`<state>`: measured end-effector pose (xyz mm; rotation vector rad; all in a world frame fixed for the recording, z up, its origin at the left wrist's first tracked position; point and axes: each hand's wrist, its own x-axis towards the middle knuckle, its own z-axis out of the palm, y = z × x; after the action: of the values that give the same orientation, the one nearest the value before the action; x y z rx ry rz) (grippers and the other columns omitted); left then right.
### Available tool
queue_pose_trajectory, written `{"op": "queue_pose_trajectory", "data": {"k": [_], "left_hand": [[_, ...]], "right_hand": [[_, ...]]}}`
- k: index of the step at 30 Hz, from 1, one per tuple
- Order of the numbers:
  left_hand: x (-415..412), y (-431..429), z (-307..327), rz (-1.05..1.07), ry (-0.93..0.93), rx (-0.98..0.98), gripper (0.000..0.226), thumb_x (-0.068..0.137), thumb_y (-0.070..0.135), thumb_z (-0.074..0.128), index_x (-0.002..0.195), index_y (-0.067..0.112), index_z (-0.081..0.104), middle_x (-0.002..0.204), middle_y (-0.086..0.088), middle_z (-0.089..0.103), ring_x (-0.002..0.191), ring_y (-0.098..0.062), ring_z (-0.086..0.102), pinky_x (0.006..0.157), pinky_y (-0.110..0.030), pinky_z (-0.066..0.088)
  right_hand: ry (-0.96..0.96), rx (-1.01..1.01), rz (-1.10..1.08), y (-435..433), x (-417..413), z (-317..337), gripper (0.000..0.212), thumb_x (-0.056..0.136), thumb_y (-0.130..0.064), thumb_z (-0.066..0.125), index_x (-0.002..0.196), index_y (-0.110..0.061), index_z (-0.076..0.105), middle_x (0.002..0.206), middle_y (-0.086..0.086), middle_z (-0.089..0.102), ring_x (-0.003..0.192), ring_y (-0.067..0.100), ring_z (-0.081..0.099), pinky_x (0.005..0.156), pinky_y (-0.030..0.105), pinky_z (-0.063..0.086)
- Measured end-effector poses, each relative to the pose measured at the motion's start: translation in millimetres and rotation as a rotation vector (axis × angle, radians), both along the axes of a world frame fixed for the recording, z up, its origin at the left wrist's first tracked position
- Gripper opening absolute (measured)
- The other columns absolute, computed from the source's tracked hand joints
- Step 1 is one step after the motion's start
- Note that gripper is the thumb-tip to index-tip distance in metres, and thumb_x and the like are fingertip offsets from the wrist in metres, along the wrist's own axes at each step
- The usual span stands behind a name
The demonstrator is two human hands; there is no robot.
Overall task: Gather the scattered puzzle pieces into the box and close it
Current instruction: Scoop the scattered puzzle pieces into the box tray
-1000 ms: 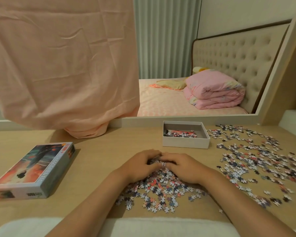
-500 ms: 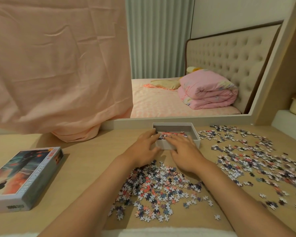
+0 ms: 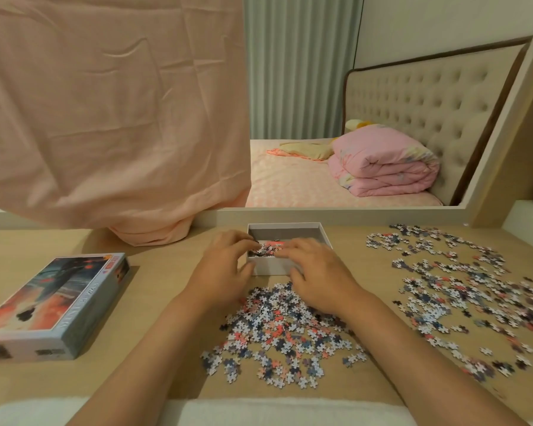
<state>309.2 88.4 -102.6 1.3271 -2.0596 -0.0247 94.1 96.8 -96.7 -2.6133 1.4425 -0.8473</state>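
Observation:
A white open box (image 3: 323,233) stands at the back middle of the wooden table (image 3: 173,302), with a few puzzle pieces (image 3: 266,249) inside. Both hands reach over its near wall. My left hand (image 3: 225,272) has its fingers spread above the left side and its thumb on the front wall. My right hand (image 3: 316,272) hovers over the right side, fingers loosely straight. A pile of pieces (image 3: 280,327) lies just below my wrists. Many more pieces (image 3: 459,287) are scattered on the right. The printed box lid (image 3: 53,305) lies at the left.
A pink cloth (image 3: 105,118) hangs over the left part of a mirror (image 3: 336,118) behind the table and bunches on the tabletop near the box. A white ledge (image 3: 526,216) stands at the far right. A white strip (image 3: 259,413) runs along the near edge.
Both hands lifted a handful of pieces off the near pile, carried it forward to the white box, and now spread their fingers over it with pieces lying inside.

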Motion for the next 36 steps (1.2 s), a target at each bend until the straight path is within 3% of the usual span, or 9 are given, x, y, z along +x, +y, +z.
{"op": "queue_pose_trajectory", "data": {"k": [2,4,9,14,18,25,29,33,36], "left_hand": [[-1,8,5,-0.037,-0.022,0.002,0.02,0.09,0.031,0.059,0.108,0.033,0.066,0.108,0.018,0.05,0.104,-0.006,0.048,0.089,-0.025,0.041],[-6,12,5,-0.091,-0.142,0.132,0.027,0.089,0.045,0.058,0.112,0.033,0.066,0.108,0.018,0.052,0.102,-0.005,0.051,0.084,-0.027,0.046],[-13,10,-12,-0.163,-0.369,0.365,0.057,0.086,0.06,0.055,0.136,0.03,0.055,0.13,0.011,0.045,0.122,-0.008,0.039,0.102,-0.033,0.041],[-14,9,-11,-0.187,-0.257,0.291,0.031,0.089,0.041,0.065,0.117,0.027,0.068,0.108,0.007,0.055,0.101,-0.009,0.051,0.09,-0.027,0.045],[-15,10,-12,-0.197,-0.175,0.287,0.018,0.085,0.032,0.072,0.103,0.027,0.072,0.098,0.01,0.058,0.088,-0.006,0.055,0.08,-0.023,0.047],[-19,12,-3,-0.162,0.063,0.318,0.003,0.083,0.023,0.076,0.085,0.024,0.074,0.082,0.011,0.066,0.074,-0.003,0.061,0.068,-0.019,0.05],[-26,-2,14,-0.122,0.321,0.313,0.006,0.085,0.018,0.074,0.083,0.024,0.073,0.071,0.01,0.07,0.064,0.002,0.061,0.061,-0.014,0.048],[-39,-31,28,-0.068,0.425,0.237,0.007,0.087,0.018,0.072,0.093,0.016,0.075,0.075,0.005,0.072,0.058,0.004,0.057,0.056,-0.009,0.043],[-47,-48,29,-0.064,0.23,0.285,0.021,0.093,0.023,0.064,0.111,0.017,0.072,0.091,0.004,0.074,0.072,-0.003,0.063,0.063,-0.009,0.043]], "right_hand": [[0.05,-0.047,-0.026,3,-5,9,0.026,0.093,-0.024,0.054,0.112,-0.029,0.071,0.111,-0.008,0.063,0.104,0.014,0.056,0.088,0.036,0.049],[0.192,0.103,-0.021,6,-7,14,0.031,0.092,-0.042,0.053,0.118,-0.035,0.067,0.11,-0.012,0.059,0.101,0.012,0.057,0.08,0.031,0.046],[0.395,0.368,-0.024,10,-5,0,0.081,0.081,-0.074,0.053,0.148,-0.033,0.038,0.129,-0.006,0.043,0.116,0.015,0.047,0.093,0.036,0.046],[0.233,0.419,-0.036,9,2,0,0.047,0.088,-0.054,0.064,0.13,-0.032,0.062,0.117,-0.007,0.049,0.107,0.015,0.053,0.094,0.036,0.046],[0.134,0.393,-0.012,13,5,3,0.023,0.092,-0.032,0.068,0.114,-0.028,0.071,0.102,-0.01,0.055,0.094,0.008,0.055,0.086,0.026,0.046],[-0.032,0.438,-0.053,7,1,8,0.012,0.089,-0.017,0.071,0.095,-0.025,0.077,0.082,-0.012,0.07,0.072,0.005,0.064,0.07,0.023,0.052],[-0.354,0.424,-0.142,-7,-5,22,0.015,0.09,-0.011,0.069,0.089,-0.025,0.076,0.074,-0.005,0.071,0.052,0.012,0.063,0.053,0.03,0.057],[-0.463,0.165,-0.259,-30,-10,23,0.016,0.089,-0.012,0.071,0.098,-0.021,0.078,0.088,-0.006,0.071,0.066,0.004,0.06,0.065,0.017,0.046],[-0.41,0.181,-0.255,-35,-15,16,0.023,0.094,-0.014,0.065,0.115,-0.017,0.074,0.107,0.0,0.072,0.093,0.012,0.063,0.08,0.019,0.042]]}}
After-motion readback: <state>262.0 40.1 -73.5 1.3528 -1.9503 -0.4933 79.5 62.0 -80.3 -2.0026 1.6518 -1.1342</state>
